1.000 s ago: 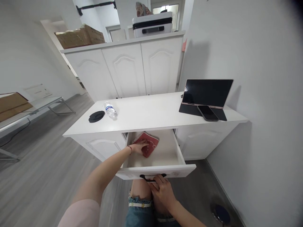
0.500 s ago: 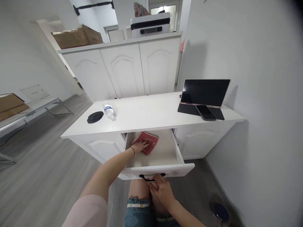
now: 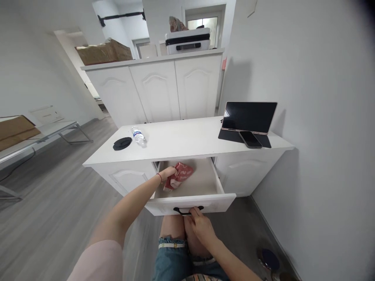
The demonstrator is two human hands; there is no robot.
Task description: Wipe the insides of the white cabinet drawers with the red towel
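A red cloth with pale markings [image 3: 183, 173] is gathered up inside the pulled-out white drawer [image 3: 202, 186]. My left hand [image 3: 169, 172] reaches over the drawer's left side and is closed on the cloth's edge, its lower part hanging in folds. On the drawer front is a black handle [image 3: 179, 212]. My right hand [image 3: 202, 225] has its fingers hooked round the right end of this handle, below the front's top edge. The tips of both hands' fingers are partly hidden.
On the white countertop [image 3: 175, 138] lie a clear plastic bottle [image 3: 138, 136] and a flat black round object [image 3: 122, 143] at left. A tablet [image 3: 249, 117] stands at right with a phone [image 3: 250, 139] before it. A wall [image 3: 328, 164] closes the right side.
My left hand, which lay flat on the cloth, has closed on it and lifted it, so it is now crumpled. My right hand stays at the handle. The view has shifted slightly.
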